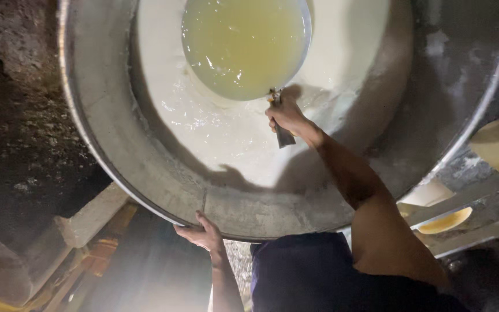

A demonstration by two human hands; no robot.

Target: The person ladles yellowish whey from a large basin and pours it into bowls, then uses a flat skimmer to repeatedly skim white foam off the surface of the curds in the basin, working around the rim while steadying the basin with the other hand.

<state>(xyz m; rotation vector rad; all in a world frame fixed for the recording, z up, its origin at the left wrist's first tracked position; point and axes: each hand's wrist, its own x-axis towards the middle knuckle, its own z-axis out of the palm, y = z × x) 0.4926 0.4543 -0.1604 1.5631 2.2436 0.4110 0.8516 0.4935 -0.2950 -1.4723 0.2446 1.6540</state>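
A very large metal pan [105,115] fills most of the view and holds pale white liquid [220,133]. My right hand [287,115] reaches over it and grips the handle of a round steel ladle bowl [244,46], which is full of yellowish liquid and held above the white surface. My left hand [203,234] rests on the pan's near rim, fingers curled over the edge. My dark blue clothing [313,271] shows at the bottom.
Dark rough ground [18,144] lies to the left of the pan. A pale block [90,216] sits below the rim at lower left. At right, metal bars [469,199] cross over pale round vessels [446,222].
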